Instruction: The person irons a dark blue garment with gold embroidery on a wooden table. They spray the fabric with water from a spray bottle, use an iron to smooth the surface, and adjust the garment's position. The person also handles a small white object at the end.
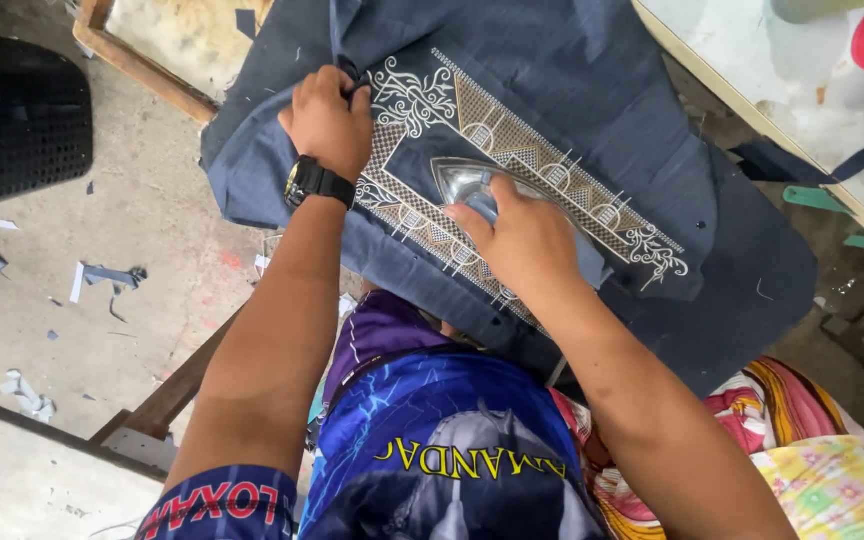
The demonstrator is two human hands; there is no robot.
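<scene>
A dark blue garment (592, 90) with a white embroidered placket (512, 150) lies spread on a padded board. My right hand (517, 240) grips the handle of a metal clothes iron (467, 182) that rests on the embroidery. My left hand (330, 122), with a black wristwatch (317, 183) on the wrist, is closed on the cloth at the collar end of the embroidery, pinching the fabric. The iron's tip points toward my left hand.
A black perforated stool (22, 110) stands at far left on a concrete floor (132, 300) littered with cloth scraps. A pale table (752, 70) edge runs along the upper right. A wooden frame (142, 70) lies at upper left. Patterned cloth (812, 450) sits at lower right.
</scene>
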